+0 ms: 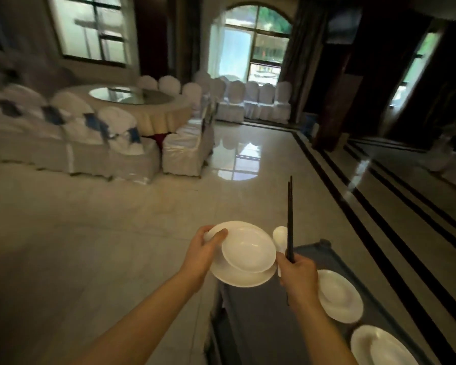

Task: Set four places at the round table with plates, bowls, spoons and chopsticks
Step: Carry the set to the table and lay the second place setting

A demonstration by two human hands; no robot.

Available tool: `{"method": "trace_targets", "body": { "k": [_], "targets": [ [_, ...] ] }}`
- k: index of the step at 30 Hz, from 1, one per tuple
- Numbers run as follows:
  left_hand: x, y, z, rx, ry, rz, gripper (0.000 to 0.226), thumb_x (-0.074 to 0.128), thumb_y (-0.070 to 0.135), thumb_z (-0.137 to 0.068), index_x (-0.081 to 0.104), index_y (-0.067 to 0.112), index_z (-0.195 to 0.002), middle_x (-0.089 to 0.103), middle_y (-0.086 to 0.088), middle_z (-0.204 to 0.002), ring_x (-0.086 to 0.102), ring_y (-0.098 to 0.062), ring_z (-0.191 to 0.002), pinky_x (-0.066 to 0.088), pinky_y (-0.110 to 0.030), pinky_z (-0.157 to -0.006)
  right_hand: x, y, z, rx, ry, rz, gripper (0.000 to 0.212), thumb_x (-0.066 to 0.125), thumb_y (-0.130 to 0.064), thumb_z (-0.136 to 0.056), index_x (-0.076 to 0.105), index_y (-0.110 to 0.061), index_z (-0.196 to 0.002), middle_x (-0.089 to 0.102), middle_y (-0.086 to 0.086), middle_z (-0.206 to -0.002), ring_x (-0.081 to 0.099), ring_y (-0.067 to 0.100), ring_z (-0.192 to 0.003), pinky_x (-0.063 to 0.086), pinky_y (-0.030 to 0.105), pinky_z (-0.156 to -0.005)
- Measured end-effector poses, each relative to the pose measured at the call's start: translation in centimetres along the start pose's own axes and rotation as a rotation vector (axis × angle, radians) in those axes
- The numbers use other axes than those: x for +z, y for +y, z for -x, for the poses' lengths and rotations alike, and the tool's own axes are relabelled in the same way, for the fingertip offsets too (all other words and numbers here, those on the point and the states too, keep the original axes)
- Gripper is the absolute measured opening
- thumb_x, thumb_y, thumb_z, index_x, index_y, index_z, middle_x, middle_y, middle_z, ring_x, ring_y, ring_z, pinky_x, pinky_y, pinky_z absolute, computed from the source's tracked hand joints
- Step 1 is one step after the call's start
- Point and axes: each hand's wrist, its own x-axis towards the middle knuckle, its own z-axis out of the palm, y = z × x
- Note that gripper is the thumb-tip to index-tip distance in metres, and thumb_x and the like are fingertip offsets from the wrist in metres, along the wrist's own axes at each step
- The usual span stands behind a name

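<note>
Pale polished floor (116, 233) fills a dim banquet hall lit by tall windows. Far off at the left we see the round table (156, 111) under a cream cloth, with a glass turntable on top and white-covered chairs (121, 138) ringed around it. It is well apart from us.

Nearer, our left hand (204, 250) grips a white plate (237, 280) by its left edge, thumb curled over the rim and fingers hidden beneath. A white bowl (249, 250) sits on that plate, tipped slightly towards us.

Just right of the plate, a white spoon (280, 236) and a pair of black chopsticks (290, 214) stand upright out of our right hand (298, 279), whose fingers are curled round both together.

Below and to the right lies a dark grey cart (261, 312), carrying two more white plates (340, 296) along its right side.
</note>
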Motion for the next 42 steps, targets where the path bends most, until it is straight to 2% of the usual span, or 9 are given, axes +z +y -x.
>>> {"method": "trace_targets", "body": {
  "k": [5, 9, 14, 19, 23, 28, 33, 37, 42],
  "targets": [
    [-7.5, 0.6, 5.4, 0.021, 0.274, 0.050, 0.036, 0.068, 0.042, -0.088, 0.057, 0.031, -0.121, 0.062, -0.002, -0.121, 0.062, -0.026, -0.108, 0.053, -0.051, -0.096, 6.4, -1.8, 2.7, -0.072, -0.257, 0.032, 0.023, 0.072, -0.020, -0.083, 0.067, -0.014, -0.061, 0.063, -0.001, -0.053, 0.058, 0.019, -0.055, 0.044, 0.029, -0.051],
    [-14.6, 0.9, 11.4, 0.050, 0.547, 0.051, 0.034, 0.066, 0.043, -0.089, 0.060, 0.031, -0.120, 0.063, 0.000, -0.119, 0.062, -0.024, -0.105, 0.052, -0.049, -0.096, 12.6, -3.4, 8.0, -0.140, -0.487, 0.021, 0.025, 0.071, -0.025, -0.084, 0.067, -0.006, -0.069, 0.062, 0.006, -0.058, 0.056, 0.021, -0.054, 0.043, 0.030, -0.052],
    [-24.5, 1.1, 21.6, 0.103, 0.832, 0.026, 0.043, 0.065, 0.045, -0.090, 0.059, 0.024, -0.126, 0.063, 0.001, -0.120, 0.062, -0.018, -0.103, 0.053, -0.044, -0.092, 20.3, -5.4, 18.2, -0.095, -0.825, -0.107, 0.025, 0.072, -0.023, -0.085, 0.060, -0.013, -0.066, 0.047, -0.005, -0.048, 0.039, 0.012, -0.039, 0.031, 0.026, -0.040],
    [-33.4, 0.7, 34.3, 0.135, 1.124, 0.031, 0.046, 0.062, 0.053, -0.088, 0.057, 0.029, -0.127, 0.061, 0.004, -0.121, 0.061, -0.017, -0.101, 0.054, -0.031, -0.067, 26.3, -6.9, 31.7, -0.129, -1.161, -0.131, 0.030, 0.071, -0.032, -0.090, 0.063, -0.010, -0.072, 0.048, -0.010, -0.046, 0.039, 0.008, -0.036, 0.031, 0.025, -0.040],
    [-40.1, -0.4, 45.4, 0.128, 1.333, 0.057, 0.055, 0.063, 0.051, -0.089, 0.053, 0.024, -0.136, 0.056, -0.002, -0.132, 0.055, -0.027, -0.115, 0.049, -0.046, -0.096, 29.1, -7.7, 44.7, -0.161, -1.378, -0.096, 0.027, 0.070, -0.034, -0.092, 0.069, -0.009, -0.081, 0.055, -0.006, -0.052, 0.047, 0.009, -0.042, 0.035, 0.028, -0.041],
    [-47.1, -1.7, 60.6, 0.144, 1.508, 0.075, 0.047, 0.063, 0.052, -0.087, 0.058, 0.028, -0.127, 0.062, 0.002, -0.123, 0.060, -0.020, -0.105, 0.051, -0.043, -0.089, 30.6, -7.4, 62.3, -0.178, -1.553, -0.079, 0.021, 0.067, -0.034, -0.095, 0.072, -0.013, -0.096, 0.073, 0.006, -0.087, 0.067, 0.023, -0.079, 0.052, 0.034, -0.059],
    [-52.7, -3.0, 75.3, 0.129, 1.688, 0.034, 0.048, 0.061, 0.054, -0.087, 0.058, 0.026, -0.126, 0.064, 0.004, -0.119, 0.060, -0.018, -0.105, 0.049, -0.040, -0.091, 32.0, -6.0, 78.3, -0.228, -1.756, -0.031, 0.034, 0.071, -0.036, -0.091, 0.065, -0.003, -0.085, 0.052, 0.005, -0.063, 0.042, 0.013, -0.047, 0.033, 0.027, -0.042],
    [-56.0, -4.0, 85.4, 0.086, 1.823, 0.059, 0.050, 0.061, 0.050, -0.091, 0.058, 0.019, -0.130, 0.063, 0.002, -0.120, 0.059, -0.020, -0.109, 0.046, -0.036, -0.087, 32.4, -5.5, 89.8, -0.236, -1.929, -0.009, 0.036, 0.071, -0.035, -0.091, 0.063, 0.000, -0.085, 0.043, 0.006, -0.062, 0.034, 0.013, -0.045, 0.029, 0.029, -0.041],
    [-59.2, -4.8, 95.3, 0.085, 1.965, 0.130, 0.040, 0.062, 0.050, -0.090, 0.065, 0.023, -0.119, 0.068, 0.003, -0.110, 0.064, -0.019, -0.100, 0.054, -0.043, -0.085, 32.4, -5.4, 102.0, -0.268, -2.090, -0.005, 0.033, 0.072, -0.034, -0.088, 0.052, -0.013, -0.074, 0.037, 0.005, -0.061, 0.031, 0.015, -0.045, 0.028, 0.031, -0.044]
  ]
}}
